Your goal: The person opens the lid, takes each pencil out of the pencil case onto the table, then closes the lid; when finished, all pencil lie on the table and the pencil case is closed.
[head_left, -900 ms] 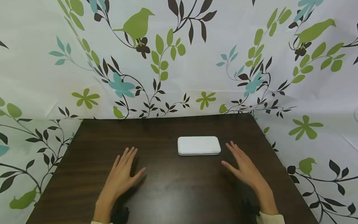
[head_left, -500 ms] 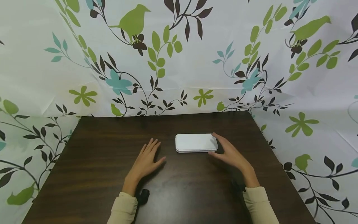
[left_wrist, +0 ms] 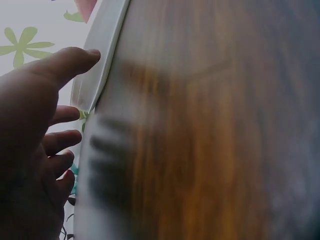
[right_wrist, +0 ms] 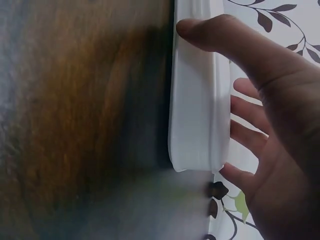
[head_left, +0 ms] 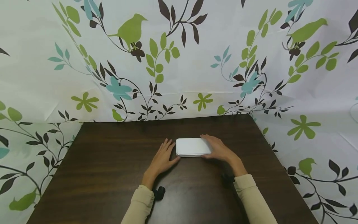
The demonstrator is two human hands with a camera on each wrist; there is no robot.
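Note:
A flat white rectangular case (head_left: 191, 147) with rounded corners lies on the dark table. Its side shows a seam below the top in the right wrist view. My right hand (head_left: 219, 149) grips the case's right end, thumb (right_wrist: 200, 31) against the near side and fingers toward the far side. Beside the left end is my left hand (head_left: 162, 158), fingers extended and thumb apart from them, holding nothing. In the left wrist view the left thumb (left_wrist: 75, 61) overlaps the white case (left_wrist: 100, 50); whether it touches cannot be told.
The dark wood-grain table (head_left: 112, 174) has its far edge against a white cloth (head_left: 179, 62) printed with birds, leaves and flowers. Both forearms wear light sleeves (head_left: 139, 202), with a small black device (head_left: 159, 193) at the left wrist.
Both hands have moved inward toward the white case. The right hand has come round its right end and taken hold; the left has reached its left end. The case has barely moved.

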